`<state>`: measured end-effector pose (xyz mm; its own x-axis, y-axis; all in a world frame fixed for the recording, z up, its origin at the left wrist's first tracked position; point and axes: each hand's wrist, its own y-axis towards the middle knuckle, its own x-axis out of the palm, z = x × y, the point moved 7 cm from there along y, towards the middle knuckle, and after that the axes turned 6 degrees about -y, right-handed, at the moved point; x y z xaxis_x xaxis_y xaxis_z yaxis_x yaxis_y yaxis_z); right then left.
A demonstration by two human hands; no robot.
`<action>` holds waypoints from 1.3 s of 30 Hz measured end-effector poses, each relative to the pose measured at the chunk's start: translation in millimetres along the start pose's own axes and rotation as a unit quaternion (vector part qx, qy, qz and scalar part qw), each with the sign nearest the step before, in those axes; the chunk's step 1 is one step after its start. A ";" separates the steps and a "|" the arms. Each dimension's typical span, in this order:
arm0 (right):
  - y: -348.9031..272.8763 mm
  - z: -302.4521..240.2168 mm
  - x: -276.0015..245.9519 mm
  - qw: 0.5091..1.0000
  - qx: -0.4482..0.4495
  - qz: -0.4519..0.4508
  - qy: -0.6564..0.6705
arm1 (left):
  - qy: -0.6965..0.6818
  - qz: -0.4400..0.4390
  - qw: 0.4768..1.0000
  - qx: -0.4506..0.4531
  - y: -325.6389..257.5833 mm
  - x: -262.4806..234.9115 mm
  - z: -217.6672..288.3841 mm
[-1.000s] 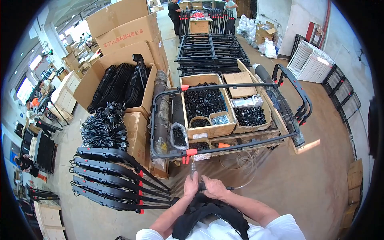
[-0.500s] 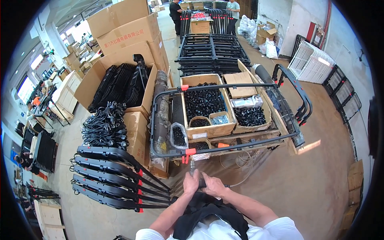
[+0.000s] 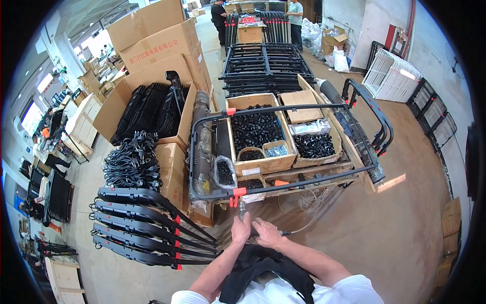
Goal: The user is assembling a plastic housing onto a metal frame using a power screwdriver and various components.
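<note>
My left hand (image 3: 241,229) is closed around the front of an air screwdriver (image 3: 242,209), just below the near side of a black tubular frame (image 3: 298,186). The tool's metal nose points up at a red plastic fitting (image 3: 238,192) on the frame's near left corner. My right hand (image 3: 267,234) grips the dark rear body of the same tool, its fingers partly hiding it. From beside my right wrist an air hose (image 3: 304,227) curves away to the right. The frame lies across padded rails and over boxes of small parts.
Beneath the frame stand a wooden box of black plastic parts (image 3: 253,156) and smaller boxes of screws. At left are stacked black bars with red fittings (image 3: 147,223), bundled cables (image 3: 132,162) and a large carton (image 3: 174,137). Two people stand far back beyond stacked black frames (image 3: 268,66).
My right hand has shifted slightly left and up on the tool. My left hand stays around it near the red fitting. At the far left, a person in the background has moved.
</note>
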<state>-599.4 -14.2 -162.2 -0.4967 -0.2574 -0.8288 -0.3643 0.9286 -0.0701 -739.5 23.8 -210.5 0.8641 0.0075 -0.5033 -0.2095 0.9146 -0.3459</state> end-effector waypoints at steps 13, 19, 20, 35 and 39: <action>-8.0 -7.0 6.4 1.000 0.012 0.014 0.008 | -0.042 -0.016 0.999 -0.004 -8.3 -5.2 -8.4; -15.8 -8.4 10.3 0.999 0.011 0.042 -0.007 | -0.068 -0.046 0.997 -0.002 -13.8 -4.5 -15.3; -14.5 -13.6 10.9 0.999 -0.006 0.044 -0.007 | -0.076 -0.045 0.996 -0.004 -13.6 -5.9 -18.0; -96.9 78.5 -54.3 0.973 0.191 0.118 0.044 | 0.161 -0.352 0.900 0.200 -2.9 87.1 72.1; -124.6 172.9 -97.2 0.905 0.374 0.192 0.059 | 0.050 -0.368 0.859 0.353 11.3 127.4 213.9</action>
<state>-369.5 -58.7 -168.8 -0.5700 0.1375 -0.8101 0.4667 0.8656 -0.1815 -534.0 121.6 -109.2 0.5929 -0.6793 -0.4324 0.7365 0.6746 -0.0500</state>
